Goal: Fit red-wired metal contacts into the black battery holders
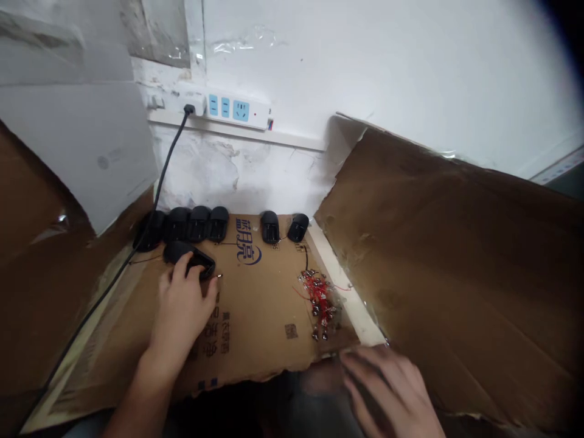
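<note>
My left hand (185, 298) reaches over the left part of the cardboard sheet (255, 316), its fingers around the near side of a black plastic housing (180, 249) that lies tilted there. By its thumb and the housing's right end is a small metal-tipped piece (219, 276). At the sheet's front right edge is my right hand (387, 389), blurred by motion; whether it holds anything is unclear. Beyond it lies a tangled pile of red wires with small metal parts (320, 298).
Several black housings (199, 224) stand in a row at the back left, with two more (270, 227) farther right. A black cable (157, 194) runs from the power strip (237, 111) down the left side. Cardboard walls (456, 261) flank the work area.
</note>
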Action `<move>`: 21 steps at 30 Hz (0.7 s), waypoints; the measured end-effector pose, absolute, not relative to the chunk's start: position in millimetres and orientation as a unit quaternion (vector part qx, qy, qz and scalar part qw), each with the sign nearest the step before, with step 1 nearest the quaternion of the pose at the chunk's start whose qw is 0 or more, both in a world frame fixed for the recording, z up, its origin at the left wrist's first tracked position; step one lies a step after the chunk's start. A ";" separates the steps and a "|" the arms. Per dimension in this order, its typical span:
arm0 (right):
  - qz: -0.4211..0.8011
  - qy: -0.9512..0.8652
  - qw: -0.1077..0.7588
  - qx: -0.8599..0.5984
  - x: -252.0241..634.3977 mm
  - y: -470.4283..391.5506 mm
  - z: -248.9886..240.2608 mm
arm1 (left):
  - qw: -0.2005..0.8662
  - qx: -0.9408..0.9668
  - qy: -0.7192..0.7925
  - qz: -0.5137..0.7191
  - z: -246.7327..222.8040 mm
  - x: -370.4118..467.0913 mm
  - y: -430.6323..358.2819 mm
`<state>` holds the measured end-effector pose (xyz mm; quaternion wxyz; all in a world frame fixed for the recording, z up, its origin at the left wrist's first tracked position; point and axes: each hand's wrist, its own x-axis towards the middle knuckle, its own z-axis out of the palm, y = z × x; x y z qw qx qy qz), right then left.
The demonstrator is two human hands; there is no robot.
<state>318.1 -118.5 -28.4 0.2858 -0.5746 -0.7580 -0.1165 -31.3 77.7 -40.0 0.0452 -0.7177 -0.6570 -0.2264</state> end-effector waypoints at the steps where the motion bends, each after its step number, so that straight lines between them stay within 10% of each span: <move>1: -0.092 -0.755 0.283 -0.585 317.1 -95.9 -29.1 | 0.042 -0.722 -0.655 -0.218 -39.6 -32.8 77.1; 9: 0.032 -0.674 0.052 -0.736 307.4 23.5 -30.0 | -0.030 -0.756 -0.638 -0.140 -25.8 -19.0 57.5; 21: 0.054 -0.640 0.300 -0.706 328.5 32.0 -48.1 | -0.304 -0.807 -0.437 -0.257 -26.6 -26.0 42.8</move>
